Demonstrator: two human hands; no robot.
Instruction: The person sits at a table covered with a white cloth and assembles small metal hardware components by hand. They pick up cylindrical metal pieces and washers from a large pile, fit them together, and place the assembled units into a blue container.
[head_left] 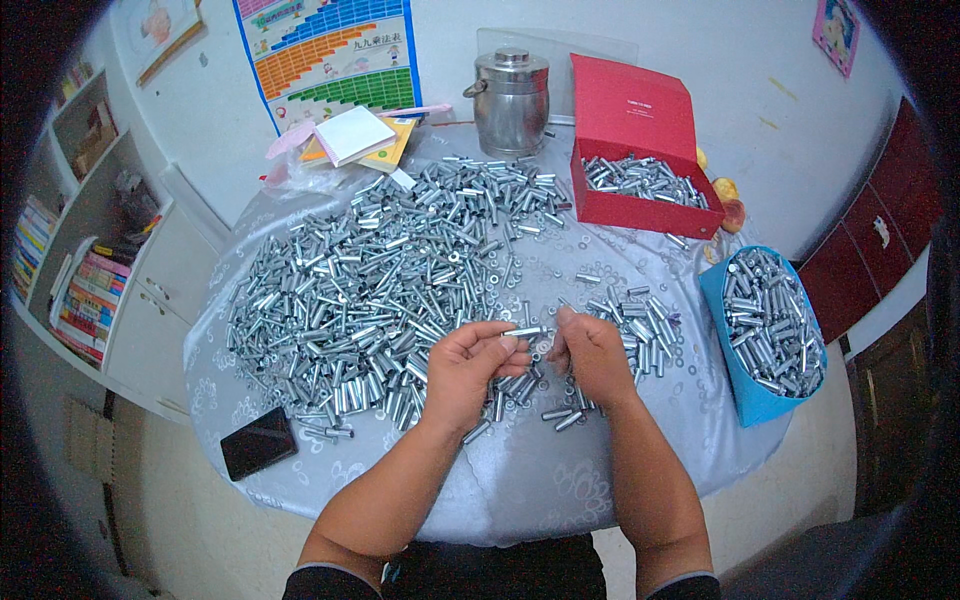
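Note:
Over the middle of the table, my left hand (470, 362) pinches a short silver metal sleeve (523, 332) between thumb and fingers, its end pointing right. Just beyond that end is my right hand (594, 355), fingers closed together; whatever they hold is too small or hidden to name. A wide heap of loose metal sleeves and bolts (350, 290) spreads to the left and far side of my hands. A smaller group of sleeves (650, 335) lies beside my right hand, with small washers scattered near it. A few loose sleeves (566, 415) lie below my hands.
At the right edge stands a blue container (740, 370) full of metal sleeves. Behind it, an open red box (640, 214) holds more. A lidded steel pot (512, 105) and stacked books (355, 136) stand at the back. A black phone (258, 443) lies front left.

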